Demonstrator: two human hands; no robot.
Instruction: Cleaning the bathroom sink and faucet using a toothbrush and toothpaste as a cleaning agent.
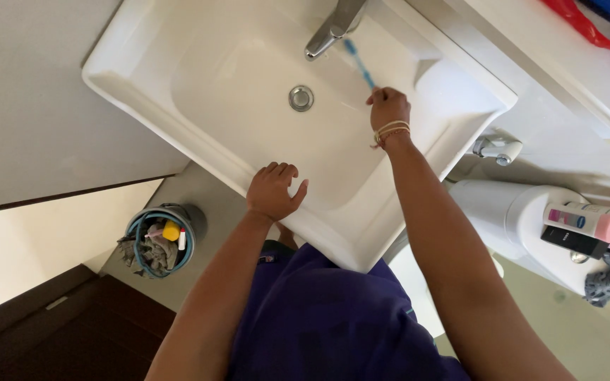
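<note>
R hand [388, 107], upper centre-right: fingers curled tight round the handle end of a blue toothbrush [359, 62]; grip part hidden in the fist. Long axis runs diagonal, head pointing up-left toward the faucet [333, 27], whose top is cut off by the frame edge. Bristles too small to make out. L hand [273, 190], centre: fingers spread loosely, resting on the front rim of the white sink [199, 152], holding nothing. Basin shows 1 metal drain [301, 98]. Lower left: bucket [159, 240] w/ hose, rags, small bottles.
</note>
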